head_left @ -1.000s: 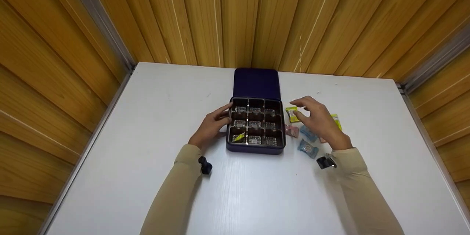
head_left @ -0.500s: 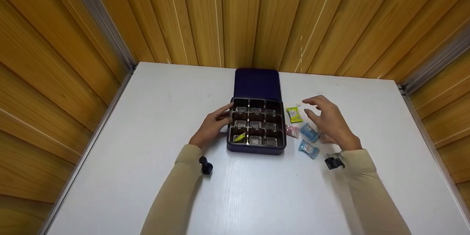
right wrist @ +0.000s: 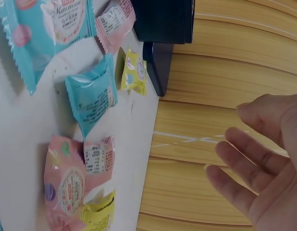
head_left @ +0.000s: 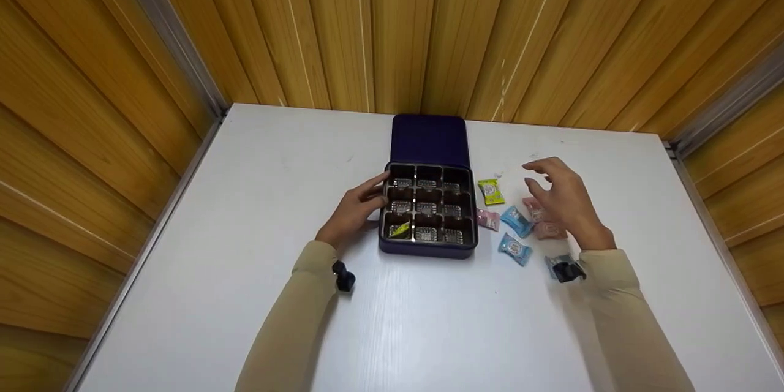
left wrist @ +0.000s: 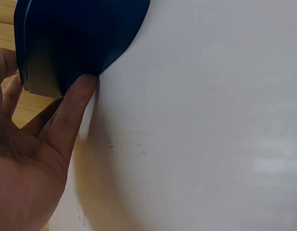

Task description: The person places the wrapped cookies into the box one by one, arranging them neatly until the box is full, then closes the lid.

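A dark blue tin (head_left: 427,250) with a nine-compartment tray stands on the table, its lid (head_left: 429,138) folded back behind it. In the front left compartment lies one yellow wrapped candy (head_left: 400,230). My left hand (head_left: 352,214) rests against the tin's left side, fingers extended; in the left wrist view a fingertip touches the wall's lower edge. My right hand (head_left: 568,205) hovers over the candies at the right with thumb and fingers apart, holding nothing. Nearest it is a pink candy (head_left: 550,231). Another yellow candy (head_left: 490,192) lies beside the tin.
Between tin and right hand lie a blue candy (head_left: 517,221), a second blue candy (head_left: 515,249) and a pink candy (head_left: 488,219). In the right wrist view a yellow candy (right wrist: 99,214) lies beside a pink one. A wooden wall (head_left: 404,30) borders the table's back.
My right hand has moved right, away from the yellow candy beside the tin, uncovering blue and pink candies. The left hand stays at the tin.
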A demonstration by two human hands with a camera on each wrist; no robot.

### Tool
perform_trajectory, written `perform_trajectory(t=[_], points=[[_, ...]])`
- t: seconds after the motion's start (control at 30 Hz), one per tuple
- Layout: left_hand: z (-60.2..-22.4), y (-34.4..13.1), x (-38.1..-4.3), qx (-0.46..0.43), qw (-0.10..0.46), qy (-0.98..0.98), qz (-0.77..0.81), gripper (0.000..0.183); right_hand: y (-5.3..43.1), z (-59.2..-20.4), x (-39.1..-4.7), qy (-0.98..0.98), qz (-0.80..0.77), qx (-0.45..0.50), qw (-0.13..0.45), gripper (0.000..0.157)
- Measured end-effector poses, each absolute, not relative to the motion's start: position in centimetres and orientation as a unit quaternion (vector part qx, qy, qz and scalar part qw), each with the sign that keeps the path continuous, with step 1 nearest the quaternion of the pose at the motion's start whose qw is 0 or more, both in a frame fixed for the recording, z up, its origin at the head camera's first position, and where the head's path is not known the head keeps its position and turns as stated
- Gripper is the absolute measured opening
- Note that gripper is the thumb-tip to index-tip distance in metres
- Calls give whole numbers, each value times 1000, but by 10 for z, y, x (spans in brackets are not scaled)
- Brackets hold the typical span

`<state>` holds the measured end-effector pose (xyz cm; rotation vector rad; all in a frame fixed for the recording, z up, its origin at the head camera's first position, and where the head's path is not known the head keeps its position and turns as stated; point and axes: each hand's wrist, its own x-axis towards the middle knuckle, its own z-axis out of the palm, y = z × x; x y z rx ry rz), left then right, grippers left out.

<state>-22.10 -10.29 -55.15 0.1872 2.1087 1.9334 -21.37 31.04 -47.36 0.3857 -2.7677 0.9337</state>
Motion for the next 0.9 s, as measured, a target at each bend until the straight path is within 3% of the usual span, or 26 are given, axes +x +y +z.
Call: perform_trajectory(t=[0.67,0.9], points=[[-554,-105,-221,79,133,722,674,61,338,-474,-214,-951,290,79,67,35],[-555,-104,-222,87,122,732,664,61,347,-473,-213,-955,293,41,30,39]])
